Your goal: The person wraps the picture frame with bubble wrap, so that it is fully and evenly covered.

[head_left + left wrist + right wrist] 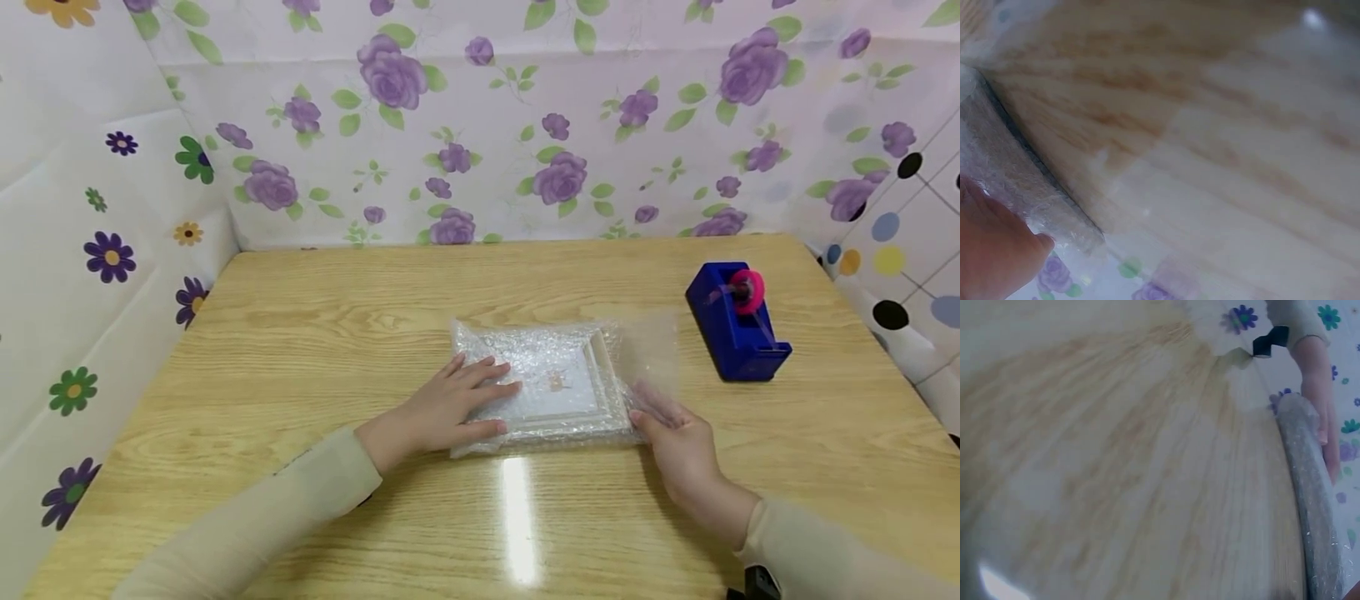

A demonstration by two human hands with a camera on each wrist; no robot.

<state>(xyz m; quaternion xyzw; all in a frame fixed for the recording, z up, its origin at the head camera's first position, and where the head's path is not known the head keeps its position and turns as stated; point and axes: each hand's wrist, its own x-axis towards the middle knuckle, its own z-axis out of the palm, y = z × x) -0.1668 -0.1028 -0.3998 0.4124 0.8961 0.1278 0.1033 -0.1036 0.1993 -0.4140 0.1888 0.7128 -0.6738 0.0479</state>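
A light-coloured picture frame (606, 371) lies flat on the wooden table, covered in clear bubble wrap (648, 346). My left hand (450, 408) rests on the wrapped frame's left part with its fingers spread out straight. At the lower right corner, my right hand (686, 458) pinches loose wrap between thumb and fingers. Part of the wrap extends past the frame's right side. In the left wrist view, the left hand (1000, 250) shows beside the wrapped edge (1029, 169). The right wrist view catches the long wrapped side (1313, 500), with the left hand (1317, 394) beyond it.
A blue tape dispenser (738, 333) with a pink-cored roll of tape (748, 292) stands to the right of the frame. Behind the wooden table (315, 333) hangs a flowered sheet (495, 125), and patterned coverings flank it on both sides.
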